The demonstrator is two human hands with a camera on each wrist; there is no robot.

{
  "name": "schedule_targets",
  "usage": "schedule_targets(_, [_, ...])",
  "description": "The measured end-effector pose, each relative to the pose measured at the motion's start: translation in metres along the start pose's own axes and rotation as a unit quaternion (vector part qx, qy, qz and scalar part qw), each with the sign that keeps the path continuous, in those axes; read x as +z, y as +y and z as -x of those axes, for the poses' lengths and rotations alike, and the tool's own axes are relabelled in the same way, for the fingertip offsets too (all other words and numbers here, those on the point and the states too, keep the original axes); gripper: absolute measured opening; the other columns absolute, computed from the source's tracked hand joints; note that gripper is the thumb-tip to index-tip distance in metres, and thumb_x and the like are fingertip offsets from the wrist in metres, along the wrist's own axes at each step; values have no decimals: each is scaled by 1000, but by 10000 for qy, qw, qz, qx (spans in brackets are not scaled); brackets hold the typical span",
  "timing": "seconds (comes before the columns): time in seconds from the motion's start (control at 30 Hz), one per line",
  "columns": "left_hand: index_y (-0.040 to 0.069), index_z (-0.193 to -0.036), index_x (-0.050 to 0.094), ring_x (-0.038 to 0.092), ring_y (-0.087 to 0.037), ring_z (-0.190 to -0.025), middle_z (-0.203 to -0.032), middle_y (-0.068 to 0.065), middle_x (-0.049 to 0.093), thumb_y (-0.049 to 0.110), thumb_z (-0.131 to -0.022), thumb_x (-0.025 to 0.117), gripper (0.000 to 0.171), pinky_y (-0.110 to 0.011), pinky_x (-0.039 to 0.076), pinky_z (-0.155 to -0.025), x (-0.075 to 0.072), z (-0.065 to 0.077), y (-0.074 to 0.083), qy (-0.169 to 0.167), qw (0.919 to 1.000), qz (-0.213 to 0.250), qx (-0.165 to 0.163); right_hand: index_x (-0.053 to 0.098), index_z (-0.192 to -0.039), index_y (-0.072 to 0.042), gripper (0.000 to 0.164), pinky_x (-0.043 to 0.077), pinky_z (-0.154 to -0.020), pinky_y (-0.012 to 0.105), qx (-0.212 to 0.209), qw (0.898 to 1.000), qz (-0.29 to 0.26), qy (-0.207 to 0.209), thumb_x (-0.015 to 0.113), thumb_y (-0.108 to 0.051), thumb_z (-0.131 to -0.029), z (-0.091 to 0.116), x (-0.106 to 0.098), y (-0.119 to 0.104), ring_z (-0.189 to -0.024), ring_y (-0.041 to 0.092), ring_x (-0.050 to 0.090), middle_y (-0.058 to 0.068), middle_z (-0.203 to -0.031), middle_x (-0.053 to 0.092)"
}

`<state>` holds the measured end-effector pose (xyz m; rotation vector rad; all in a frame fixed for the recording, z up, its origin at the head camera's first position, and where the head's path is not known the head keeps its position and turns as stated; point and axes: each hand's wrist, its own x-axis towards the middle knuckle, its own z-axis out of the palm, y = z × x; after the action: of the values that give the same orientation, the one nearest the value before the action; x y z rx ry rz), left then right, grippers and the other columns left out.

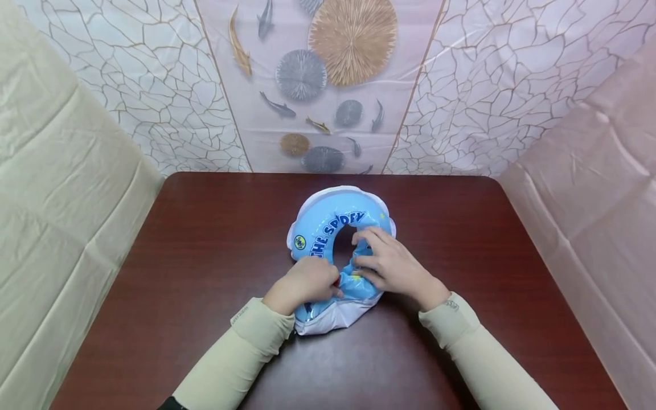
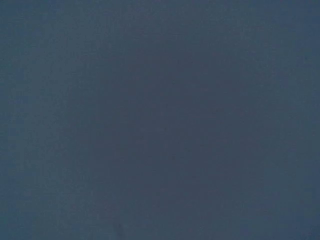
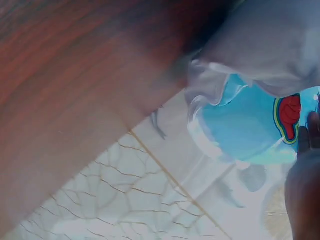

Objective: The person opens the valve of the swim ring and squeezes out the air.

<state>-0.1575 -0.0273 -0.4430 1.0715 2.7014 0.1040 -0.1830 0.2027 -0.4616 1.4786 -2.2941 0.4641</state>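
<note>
Blue inflatable ring (image 1: 335,205) lies under left hand (image 1: 310,279), which grips it; right hand (image 1: 392,262) touches right side, hold unclear.

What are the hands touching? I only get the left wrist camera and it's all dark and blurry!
Observer: The left hand and right hand both touch a blue ring.
Child: Ooh! What's the ring lying on?
Observer: A brown table.
Child: Is the ring nice and smooth all over?
Observer: No, the part by the right hand is crumpled.
</note>
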Motion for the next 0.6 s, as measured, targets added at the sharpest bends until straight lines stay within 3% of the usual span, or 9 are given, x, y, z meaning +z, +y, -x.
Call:
schedule_targets(0.17, [21,-66,62,54,-10,-56,-60,7,54,55,-88,70,42,-30,46,-54,-6,6,-5,74,9967,763,260,75,-102,-14,13,47,-98,41,616,9925,-1051,-41,76,-16,-89,9,1,10,-117,26,53,13,-124,57])
schedule_targets(0.27, [23,-62,56,50,-8,-51,-55,8,50,61,-88,67,47,-27,42,-49,-6,9,-8,375,9929,1086,305,73,-106,-17,13,51,-89,33,1094,9791,-1708,-141,74,-17,-93,13,1,16,-107,17,57,3,-116,62])
schedule_targets(0.37, [24,-61,54,49,-6,-48,-53,10,49,66,-90,61,51,-27,39,-45,-6,16,-7,762,9909,1100,138,71,-109,-19,13,51,-87,29,1518,9649,-2114,-351,69,-20,-97,14,1,19,-101,10,58,-8,-110,64])
schedule_targets(0.43, [24,-65,58,49,-6,-49,-55,10,50,67,-91,59,50,-27,37,-44,-8,21,-6,1189,9887,911,-10,71,-111,-19,14,51,-88,29,1746,9577,-2236,-481,67,-23,-98,12,1,21,-100,8,59,-11,-108,66])
schedule_targets(0.5, [23,-78,68,56,-7,-58,-66,10,61,61,-93,60,42,-28,40,-45,-12,26,-4,1788,9812,711,-161,72,-112,-18,15,51,-89,30,1929,9521,-2299,-579,66,-25,-99,10,2,24,-99,7,60,-12,-107,67])
schedule_targets(0.6, [25,-109,73,63,-11,-93,-102,9,70,43,-94,59,28,-35,52,-61,-18,30,-6,2769,9590,527,-304,72,-112,-16,17,51,-87,31,2093,9468,-2341,-704,64,-26,-100,8,4,27,-98,7,60,-13,-105,68])
